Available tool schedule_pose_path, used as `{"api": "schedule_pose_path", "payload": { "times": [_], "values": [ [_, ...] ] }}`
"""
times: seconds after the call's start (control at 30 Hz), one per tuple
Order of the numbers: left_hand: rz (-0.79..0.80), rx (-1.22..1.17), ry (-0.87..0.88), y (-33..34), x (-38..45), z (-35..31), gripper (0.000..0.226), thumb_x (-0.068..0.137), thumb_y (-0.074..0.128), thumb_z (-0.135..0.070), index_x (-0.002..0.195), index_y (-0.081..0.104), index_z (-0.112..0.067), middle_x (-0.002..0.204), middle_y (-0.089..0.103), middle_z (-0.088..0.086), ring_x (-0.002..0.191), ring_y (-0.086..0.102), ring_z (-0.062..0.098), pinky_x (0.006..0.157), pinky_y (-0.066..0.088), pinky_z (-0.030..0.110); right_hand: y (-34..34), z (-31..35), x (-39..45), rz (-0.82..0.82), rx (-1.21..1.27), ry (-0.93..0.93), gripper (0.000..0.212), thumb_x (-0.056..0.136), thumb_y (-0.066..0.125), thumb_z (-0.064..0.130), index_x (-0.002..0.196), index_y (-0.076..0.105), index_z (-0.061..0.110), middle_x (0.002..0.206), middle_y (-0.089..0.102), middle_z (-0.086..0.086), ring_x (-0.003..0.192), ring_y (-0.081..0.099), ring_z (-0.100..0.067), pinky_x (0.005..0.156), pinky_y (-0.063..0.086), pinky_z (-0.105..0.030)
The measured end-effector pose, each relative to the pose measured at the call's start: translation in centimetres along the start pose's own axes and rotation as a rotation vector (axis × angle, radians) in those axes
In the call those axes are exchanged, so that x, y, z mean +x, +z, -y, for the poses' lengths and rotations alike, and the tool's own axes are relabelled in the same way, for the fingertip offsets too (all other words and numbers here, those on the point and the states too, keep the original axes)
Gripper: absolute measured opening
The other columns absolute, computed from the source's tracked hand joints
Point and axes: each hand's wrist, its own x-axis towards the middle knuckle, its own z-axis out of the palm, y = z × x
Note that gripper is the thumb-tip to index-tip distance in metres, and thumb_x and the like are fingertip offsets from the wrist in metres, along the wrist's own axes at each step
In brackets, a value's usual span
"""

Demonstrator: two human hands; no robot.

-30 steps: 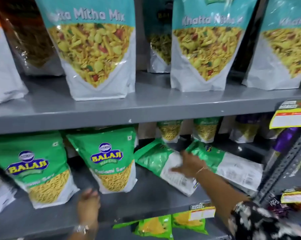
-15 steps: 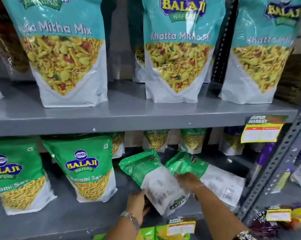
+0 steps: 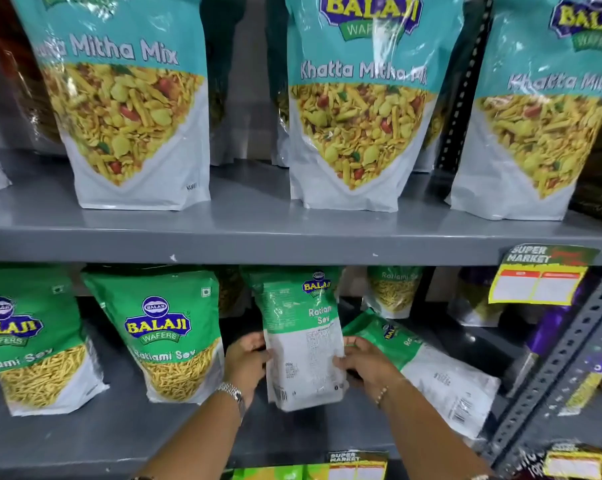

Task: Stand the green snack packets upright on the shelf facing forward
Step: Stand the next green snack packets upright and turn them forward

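**Green packet held upright, back side out**

Head view: on the lower grey shelf (image 3: 85,434), both hands grip one green Ratlami Sev packet (image 3: 301,341) by its lower white part. The left hand (image 3: 246,363) has its fingers wrapped on the packet's left edge; the right hand (image 3: 363,367) clasps the right edge, fingers curled onto the white panel. The packet stands roughly upright, leaning slightly left at the top, with its printed back and barcode toward the camera. Whether its base touches the shelf cannot be told.

Just right of it, touching the right hand's side, a second green packet (image 3: 427,368) lies flat on the shelf, back side up, its top pointing far-left. To the left, two green packets already stand facing forward: one (image 3: 164,334) just beside the left hand, another (image 3: 29,341) at the left edge. Further back on the same shelf, a smaller-looking Ratlami packet (image 3: 393,292) stands upright.

A metal watch (image 3: 232,393) sits on the left wrist, a thin bracelet (image 3: 382,394) on the right. On the upper shelf, three teal Khatta Mitha Mix bags (image 3: 355,98) stand facing forward. A yellow price tag (image 3: 538,282) hangs from that shelf's edge at the right.
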Motion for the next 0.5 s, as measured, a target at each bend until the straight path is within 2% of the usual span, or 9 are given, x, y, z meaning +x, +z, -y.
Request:
{"api": "schedule_pose_path", "payload": {
  "times": [0.07, 0.13, 0.2, 0.3, 0.4, 0.5],
  "values": [
    [-0.011, 0.018, 0.055, 0.0, 0.7, -0.4, 0.028, 0.079, 0.054, 0.014, 0.094, 0.063, -0.009, 0.097, 0.065, 0.009, 0.090, 0.061, 0.022, 0.084, 0.051, 0.040, 0.5, 0.4, 0.5, -0.032, 0.019, -0.040, 0.029, 0.078, 0.057, -0.017, 0.092, 0.055, 0.008, 0.080, 0.067, -0.005, 0.068, 0.061, -0.018, 0.062, 0.050, -0.030],
    [-0.018, 0.039, 0.099, 0.2, 1.5, -0.3, 0.033, 0.079, 0.055, 0.014, 0.105, 0.062, -0.005, 0.103, 0.065, 0.012, 0.097, 0.060, 0.026, 0.091, 0.050, 0.044, 0.6, 0.4, 1.0, -0.051, 0.042, -0.045, 0.028, 0.079, 0.056, -0.018, 0.081, 0.054, 0.010, 0.077, 0.064, -0.005, 0.069, 0.059, -0.017, 0.063, 0.049, -0.031],
    [-0.039, 0.076, 0.161, 0.4, 2.0, 0.1, 0.034, 0.078, 0.056, 0.013, 0.107, 0.063, -0.003, 0.104, 0.067, 0.014, 0.091, 0.062, 0.023, 0.084, 0.052, 0.037, 0.4, -0.1, 1.4, -0.083, 0.068, -0.045, 0.030, 0.079, 0.058, -0.018, 0.074, 0.053, 0.012, 0.077, 0.064, -0.006, 0.068, 0.059, -0.018, 0.063, 0.050, -0.030],
    [-0.114, 0.163, 0.238, 0.8, 2.2, 0.6, 0.031, 0.075, 0.060, 0.010, 0.102, 0.066, -0.005, 0.098, 0.069, 0.011, 0.079, 0.062, 0.015, 0.074, 0.051, 0.025, -0.1, -1.4, 1.8, -0.093, 0.112, -0.059, 0.028, 0.078, 0.060, -0.016, 0.074, 0.056, 0.011, 0.077, 0.066, -0.009, 0.067, 0.062, -0.020, 0.062, 0.055, -0.030],
    [-0.176, 0.273, 0.311, 0.9, 2.2, 1.2, 0.033, 0.076, 0.060, 0.005, 0.103, 0.060, -0.014, 0.085, 0.068, 0.007, 0.078, 0.063, 0.019, 0.075, 0.052, 0.031, -0.2, -1.9, 1.4, -0.088, 0.129, -0.090, 0.028, 0.077, 0.061, -0.017, 0.073, 0.055, 0.010, 0.072, 0.066, -0.009, 0.066, 0.063, -0.020, 0.056, 0.058, -0.025],
    [-0.221, 0.304, 0.366, 0.3, 2.2, 1.9, 0.036, 0.078, 0.056, 0.005, 0.107, 0.052, -0.015, 0.079, 0.064, 0.006, 0.071, 0.060, 0.018, 0.066, 0.047, 0.025, -0.3, -2.4, 1.0, -0.126, 0.092, -0.113, 0.034, 0.077, 0.060, -0.019, 0.069, 0.053, 0.013, 0.056, 0.063, 0.001, 0.063, 0.061, -0.017, 0.057, 0.052, -0.026]
  ]
}}
